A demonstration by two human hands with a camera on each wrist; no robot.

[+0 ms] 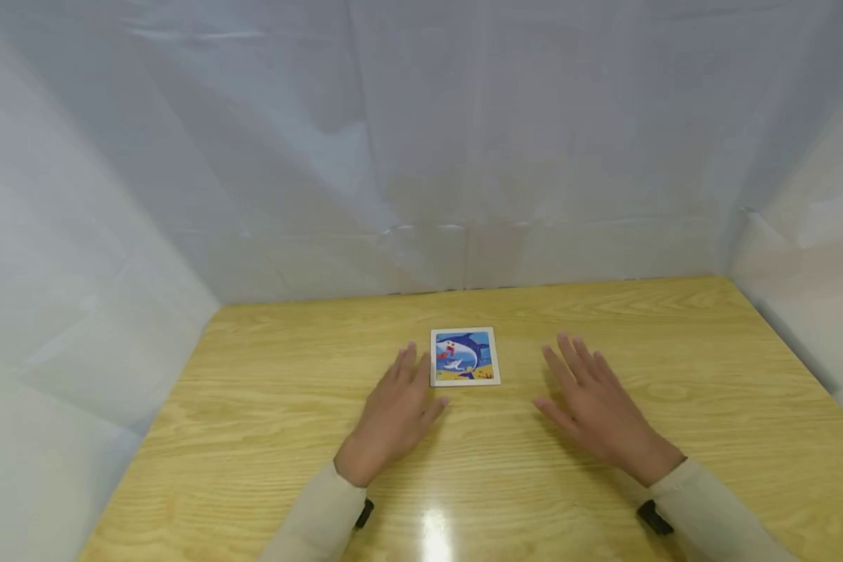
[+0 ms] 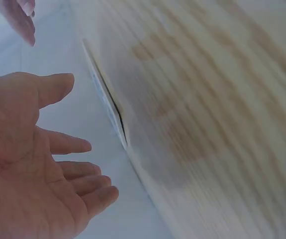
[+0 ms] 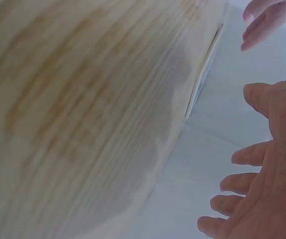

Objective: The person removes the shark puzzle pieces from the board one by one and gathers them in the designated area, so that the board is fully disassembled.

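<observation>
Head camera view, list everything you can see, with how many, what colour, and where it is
Picture card: one, white-bordered with a blue shark on it, lying flat on the table near the middle, between the two hands.
Table: one, light yellow wood grain, filling the lower half of the view.
Backdrop sheet: white, creased, hung behind and along both sides of the table.
Left hand: one, fingers straight, palm down above the table, its fingertips next to the card's left edge; holds nothing.
Right hand: one, fingers spread, palm down, apart from the card on its right; holds nothing.
Sleeves: two, beige, one on each forearm, at the bottom edge.
</observation>
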